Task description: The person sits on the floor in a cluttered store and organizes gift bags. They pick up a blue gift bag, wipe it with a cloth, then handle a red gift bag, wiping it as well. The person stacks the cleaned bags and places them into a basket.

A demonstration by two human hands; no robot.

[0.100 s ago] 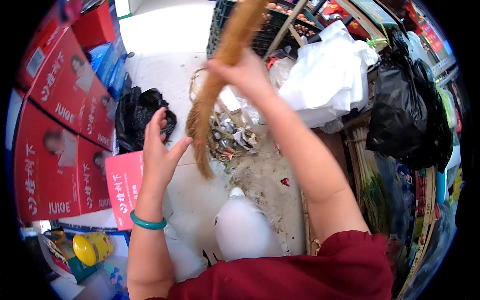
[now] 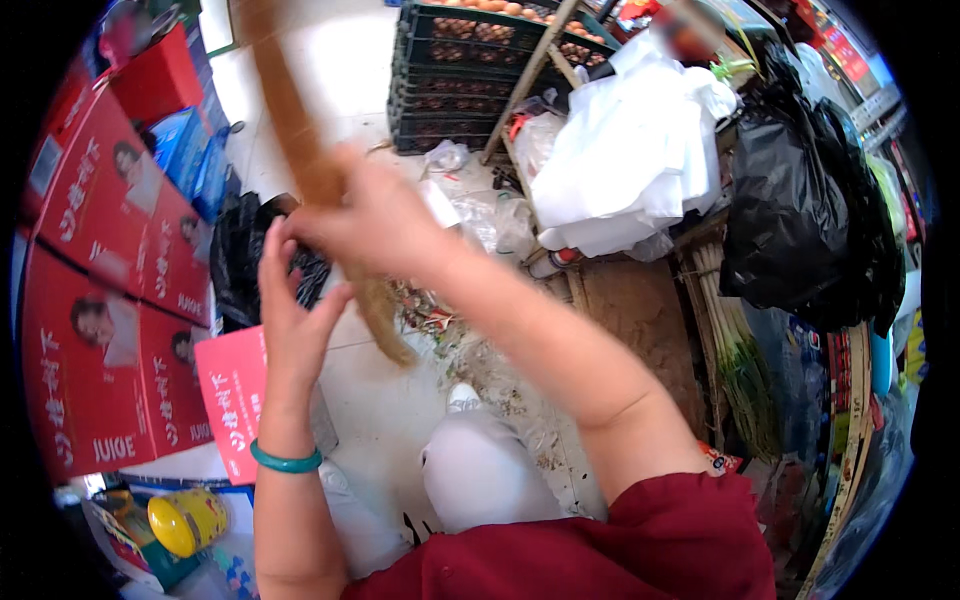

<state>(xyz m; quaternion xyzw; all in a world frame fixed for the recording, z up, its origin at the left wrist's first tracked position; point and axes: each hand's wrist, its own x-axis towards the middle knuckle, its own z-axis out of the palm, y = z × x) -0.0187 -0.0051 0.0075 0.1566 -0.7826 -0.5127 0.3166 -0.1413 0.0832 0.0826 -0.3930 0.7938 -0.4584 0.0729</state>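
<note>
A brown straw broom (image 2: pixel 292 115), smeared by motion, slants across the upper left of the view. My right hand (image 2: pixel 372 212) is closed around its middle, and its bristle end (image 2: pixel 385 325) points down toward the floor. My left hand (image 2: pixel 300 300), with a green bangle on the wrist, is raised just left of the broom. Its fingers and thumb are spread with nothing between them. Scraps of litter (image 2: pixel 425 312) lie on the floor beyond the bristles, partly hidden by my right forearm.
Red cartons (image 2: pixel 95 335) are stacked at the left beside a black plastic bag (image 2: pixel 237 265). Green crates of eggs (image 2: pixel 450 95) stand ahead. White plastic bags (image 2: pixel 625 155), another black bag (image 2: pixel 785 215) and green onions (image 2: pixel 738 365) line the right. A yellow tub (image 2: pixel 185 522) is at lower left.
My right hand has swung left with the broom, crossing close to my left hand. The broom's upper end now leans left instead of right. The view has shifted slightly right.
</note>
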